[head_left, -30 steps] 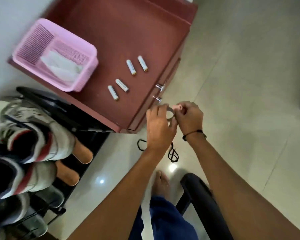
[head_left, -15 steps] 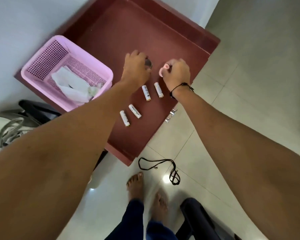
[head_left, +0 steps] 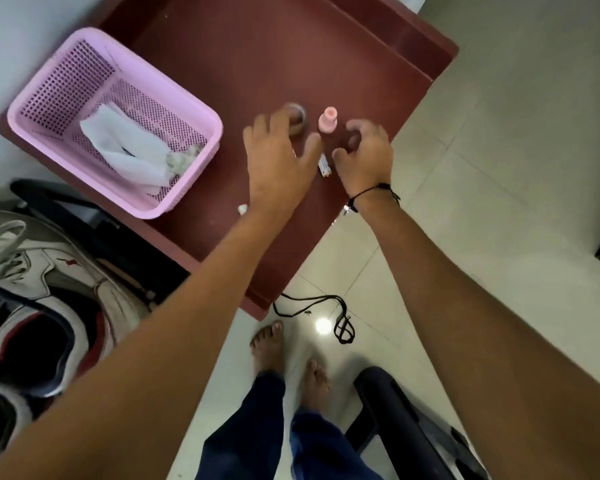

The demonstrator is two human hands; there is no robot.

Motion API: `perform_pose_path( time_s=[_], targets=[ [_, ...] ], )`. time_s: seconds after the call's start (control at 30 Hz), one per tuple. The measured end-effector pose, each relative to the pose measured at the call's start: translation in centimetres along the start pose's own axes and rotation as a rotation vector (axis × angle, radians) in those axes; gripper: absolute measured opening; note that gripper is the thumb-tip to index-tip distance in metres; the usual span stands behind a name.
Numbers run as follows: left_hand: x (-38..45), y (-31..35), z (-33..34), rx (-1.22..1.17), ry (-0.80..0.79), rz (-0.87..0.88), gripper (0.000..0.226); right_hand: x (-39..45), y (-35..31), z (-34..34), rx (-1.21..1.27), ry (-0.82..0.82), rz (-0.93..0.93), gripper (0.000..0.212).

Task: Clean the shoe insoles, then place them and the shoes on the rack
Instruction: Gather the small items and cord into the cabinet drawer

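Note:
White sneakers (head_left: 32, 306) with red and navy trim sit on the black shoe rack (head_left: 94, 216) at the lower left. No insoles are visible here. My left hand (head_left: 278, 164) hovers over the red-brown cabinet top (head_left: 257, 64), fingers relaxed, just in front of a small clear round piece (head_left: 297, 117). My right hand (head_left: 364, 154) hangs beside it with loosely curled fingers, holding nothing. A small pink bottle-shaped piece (head_left: 328, 121) stands upright between the two hands.
A pink mesh basket (head_left: 66, 81) with white wipes (head_left: 129, 150) stands on the cabinet's left. Batteries (head_left: 323, 166) lie partly under my hands. A black cord (head_left: 326, 313) lies on the tiled floor by my bare feet (head_left: 284, 355). A black chair (head_left: 406, 427) is lower right.
Both hands carried the clear piece and the pink piece up to the cabinet top, set them down and let go. The hands have since pulled back slightly toward me.

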State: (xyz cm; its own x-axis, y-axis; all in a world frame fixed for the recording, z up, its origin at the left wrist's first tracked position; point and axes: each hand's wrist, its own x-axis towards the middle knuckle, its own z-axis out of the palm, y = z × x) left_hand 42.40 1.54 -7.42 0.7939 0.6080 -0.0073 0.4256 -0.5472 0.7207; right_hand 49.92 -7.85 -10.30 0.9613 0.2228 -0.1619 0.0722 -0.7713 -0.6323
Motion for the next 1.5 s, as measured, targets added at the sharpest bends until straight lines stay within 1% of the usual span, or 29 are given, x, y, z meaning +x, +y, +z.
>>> perform_pose_path(
  time_s=[0.07, 0.1, 0.17, 0.23, 0.3, 0.4, 0.53, 0.63, 0.7, 0.83, 0.93, 1.0, 1.13, 1.2, 1.3, 1.43, 1.5],
  targets=[
    [-5.2, 1.5, -0.6, -0.125, -0.012, 0.014, 0.040, -3.6, 0.9, -0.4, 0.079, 0.052, 0.026, 0.038],
    [-7.7, 2.1, -1.0, -0.180, -0.044, 0.003, 0.035, -5.4, 1.5, -0.6, 0.113, 0.060, 0.045, 0.036],
    [-12.9, 2.8, -1.3, -0.255, -0.123, -0.065, 0.026, -9.4, 3.2, -0.7, 0.143, 0.027, 0.117, 0.031],
    [-17.4, 2.0, -0.6, -0.291, -0.210, -0.177, 0.026, -13.2, 5.5, -0.5, 0.139, -0.029, 0.197, 0.030],
    [-21.0, -0.2, 0.8, -0.267, -0.278, -0.297, 0.026, -16.6, 7.9, 0.0, 0.078, -0.113, 0.250, 0.031],
    [-25.0, -4.2, 2.8, -0.167, -0.357, -0.468, 0.027, -20.5, 11.3, 1.5, 0.020, -0.242, 0.334, 0.031],
    [-27.9, -8.9, 5.0, -0.069, -0.434, -0.599, 0.031, -24.1, 15.5, 4.6, -0.054, -0.359, 0.386, 0.035],
    [-29.0, -12.4, 6.8, -0.022, -0.459, -0.658, 0.031, -25.7, 18.3, 7.4, -0.100, -0.435, 0.401, 0.036],
    [-29.5, -14.9, 8.2, -0.019, -0.466, -0.663, 0.031, -26.2, 19.8, 9.5, -0.133, -0.480, 0.390, 0.034],
    [-29.7, -19.7, 10.7, 0.011, -0.467, -0.666, 0.031, -26.2, 21.9, 14.1, -0.113, -0.522, 0.390, 0.033],
    [-29.2, -23.8, 12.8, 0.054, -0.478, -0.626, 0.031, -25.6, 24.3, 17.9, -0.149, -0.529, 0.390, 0.036],
    [-28.0, -26.7, 14.3, 0.092, -0.489, -0.569, 0.033, -24.6, 26.2, 20.1, -0.201, -0.527, 0.379, 0.041],
    [-23.7, -31.8, 17.0, 0.255, -0.488, -0.429, 0.047, -22.7, 29.6, 22.8, -0.370, -0.535, 0.346, 0.054],
    [-21.4, -33.6, 18.2, 0.335, -0.459, -0.395, 0.055, -21.9, 30.9, 23.9, -0.414, -0.534, 0.297, 0.062],
    [-19.0, -35.4, 20.1, 0.332, -0.351, -0.478, 0.062, -20.9, 32.7, 25.7, -0.432, -0.495, 0.209, 0.069],
    [-17.5, -36.5, 22.5, 0.304, -0.248, -0.605, 0.068, -20.1, 34.1, 27.2, -0.437, -0.362, 0.119, 0.058],
    [-17.4, -36.9, 23.4, 0.312, -0.186, -0.613, 0.067, -19.6, 34.6, 27.3, -0.457, -0.350, 0.091, 0.050]
  ],
)
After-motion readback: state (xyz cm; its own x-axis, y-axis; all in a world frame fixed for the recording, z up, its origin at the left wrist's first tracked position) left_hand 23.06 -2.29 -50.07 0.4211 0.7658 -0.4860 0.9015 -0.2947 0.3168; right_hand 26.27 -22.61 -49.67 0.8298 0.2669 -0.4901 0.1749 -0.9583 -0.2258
